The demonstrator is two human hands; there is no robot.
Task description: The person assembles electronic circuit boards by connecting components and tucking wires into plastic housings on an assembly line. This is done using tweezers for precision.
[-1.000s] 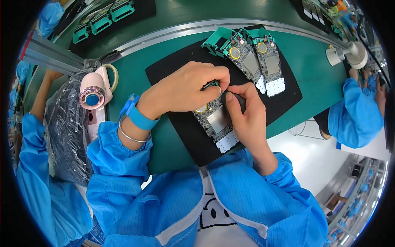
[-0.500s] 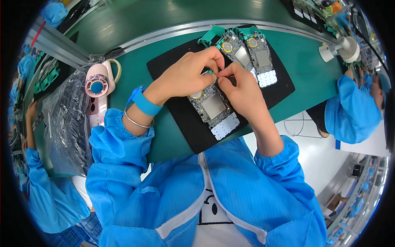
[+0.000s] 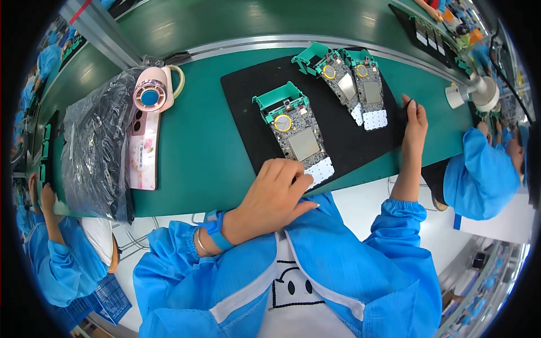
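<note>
A circuit board point(image 3: 305, 145) with a green plastic frame point(image 3: 280, 94) at its far end lies on the black mat point(image 3: 248, 112). My left hand point(image 3: 276, 188) is at the mat's near edge, beside the board's white end. Its fingers are curled over that edge and hide the near corner; the thumb points right. At the mat's right corner, my right hand point(image 3: 416, 127) pinches the edge between thumb and fingers. Two more boards, the left one point(image 3: 345, 87) and the right one point(image 3: 371, 93), lie side by side at the mat's far right, also with green frames.
On the left a pink handheld fan point(image 3: 151, 97) rests by a pink phone point(image 3: 144, 151), next to a dark plastic bag point(image 3: 96, 152). A white jointed fixture point(image 3: 474, 93) stands at the right. A metal rail point(image 3: 253, 42) borders the far edge. Co-workers sit at both sides.
Both hands have left the near board's frame, which now shows fully. My left hand came down to the mat's near edge; my right hand moved right to its corner. The view shifted slightly.
</note>
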